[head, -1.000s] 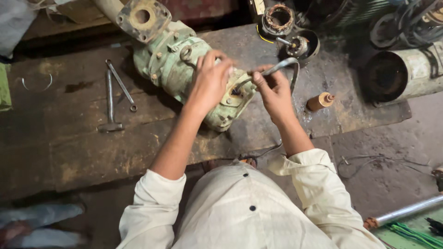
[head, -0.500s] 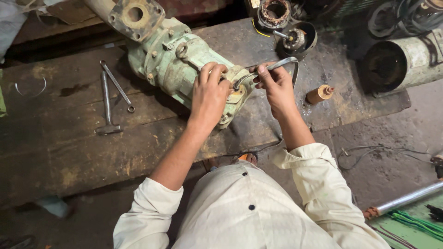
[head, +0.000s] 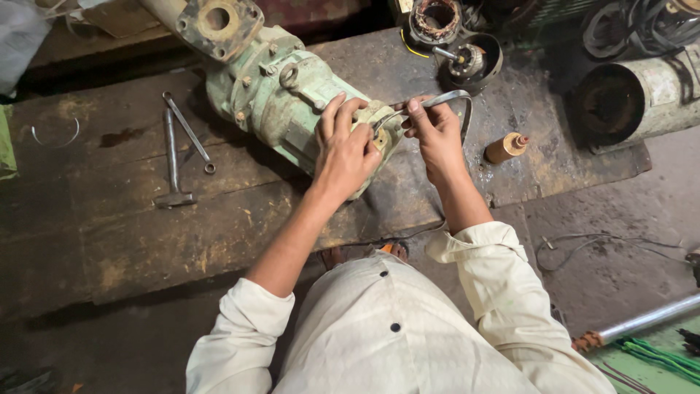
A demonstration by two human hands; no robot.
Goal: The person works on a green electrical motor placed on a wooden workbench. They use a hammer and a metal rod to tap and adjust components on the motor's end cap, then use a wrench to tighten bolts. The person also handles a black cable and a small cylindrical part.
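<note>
Hands point(head: 346, 149) work green pump point(head: 281, 91)

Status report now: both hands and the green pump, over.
Left hand flat on green pump end. Right hand grips wrench at same end. Hammer and spanner lie apart, left.

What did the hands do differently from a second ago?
Very little changed. The left hand slid a bit toward the near end of the green pump, staying flat on it. The right hand kept hold of the wrench at that same end, shifting only slightly. The hammer and the thin spanner lie as before on the wooden bench, and so does the small brown bottle.
</note>
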